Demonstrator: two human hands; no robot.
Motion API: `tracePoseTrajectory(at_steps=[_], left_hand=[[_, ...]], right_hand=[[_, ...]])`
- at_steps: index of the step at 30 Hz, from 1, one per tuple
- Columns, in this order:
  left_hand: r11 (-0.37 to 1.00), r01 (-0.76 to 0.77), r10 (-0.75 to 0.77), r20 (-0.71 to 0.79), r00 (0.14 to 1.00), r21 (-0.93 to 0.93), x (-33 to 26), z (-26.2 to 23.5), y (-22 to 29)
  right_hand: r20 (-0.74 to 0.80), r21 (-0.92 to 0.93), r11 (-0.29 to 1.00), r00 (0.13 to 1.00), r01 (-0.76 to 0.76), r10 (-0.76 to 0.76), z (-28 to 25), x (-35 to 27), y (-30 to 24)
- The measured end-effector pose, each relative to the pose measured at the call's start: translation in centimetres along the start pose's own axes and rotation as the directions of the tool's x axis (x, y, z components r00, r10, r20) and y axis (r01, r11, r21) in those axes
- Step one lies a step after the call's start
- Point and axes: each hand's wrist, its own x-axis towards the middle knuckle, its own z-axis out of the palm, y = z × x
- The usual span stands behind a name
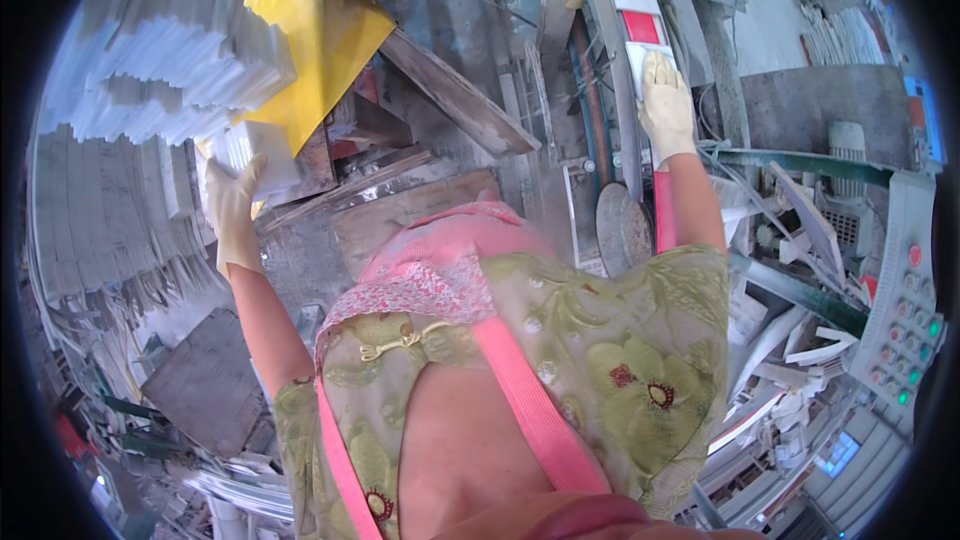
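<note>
Up at ten o'clock, our left hand [233,208], in a pale yellow rubber glove, closes around the near end of a white rectangular block of stone or tile [252,153]. The thumb lies up over the block's near face and the fingers curl under it, so the hand is partly closed and gripping. The block looks chalky white and square-edged, with faint ribbed lines across its end, dusty and matte; its far end tucks beneath a bright yellow sheet [300,30] that drapes down from twelve o'clock. Just above and to the left of it, at ten to eleven o'clock, rises a big stepped stack of similar white slabs [160,50], their edges staggered like stairs.

At one o'clock our right hand [665,105], gloved the same way, lies flat with the fingers stretched forward, pressing on a long narrow bar banded in red and white [640,25]. It is open and flat on the bar, not wrapped around it. Below the hand sits a grey round disc [622,230] beside the bar.

At three to four o'clock stands a grey control panel with red and green buttons [900,310]. Broken white offcuts [790,340] lie heaped between it and our body.
</note>
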Motion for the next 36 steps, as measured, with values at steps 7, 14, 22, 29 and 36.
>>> tracePoseTrajectory(at_steps=[7,14,22,29,36], left_hand=[[0.994,-0.103,0.103,-0.008,0.995,0.019,1.0,0.0,-1.2],[0.954,0.011,-0.026,0.046,0.999,0.298,0.7,-0.7,0.2],[0.977,-0.120,0.118,0.023,0.993,0.176,0.3,-0.6,-0.9],[0.970,-0.108,0.113,-0.011,0.994,0.218,0.5,0.3,-1.3],[0.994,-0.073,0.075,-0.018,0.997,0.087,0.1,0.1,-1.4]], right_hand=[[0.139,0.188,0.956,0.970,-0.224,0.200,-0.1,1.0,0.7],[0.258,0.954,-0.259,0.851,-0.150,0.458,-8.4,3.0,-7.8],[0.199,0.687,-0.726,0.968,-0.028,0.152,-17.6,3.1,-38.5],[0.133,0.910,-0.412,0.974,-0.048,0.181,-22.7,2.6,-46.1],[-0.075,0.959,-0.281,0.989,0.036,-0.129,-21.8,2.6,-46.5]])
